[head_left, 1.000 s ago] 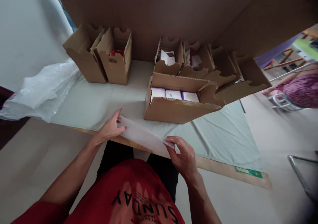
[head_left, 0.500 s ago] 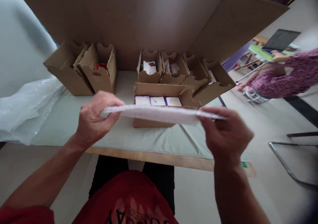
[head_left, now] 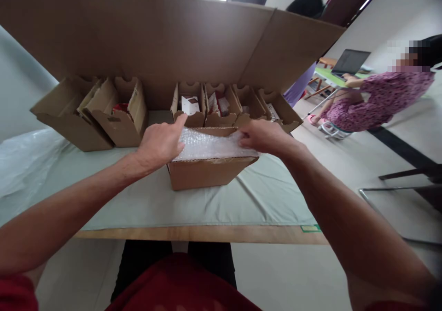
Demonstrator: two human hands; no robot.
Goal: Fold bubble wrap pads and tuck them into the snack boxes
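A sheet of bubble wrap lies across the open top of a cardboard box, hiding what is inside. My left hand grips the sheet's left end at the box's left rim, its index finger pointing forward and its thumb on the plastic. At the opposite end, my right hand is closed on the sheet, with its fingertips partly hidden at the box's right side. The sheet sags a little between the two hands.
Behind stand several open cardboard bins against a tall cardboard panel. More bubble wrap is heaped at the left of the cloth-covered table. A seated person uses a laptop at the right.
Both hands have carried the bubble wrap forward, from the air in front of the box onto its top. They are closer together, and the white packs inside are now covered.
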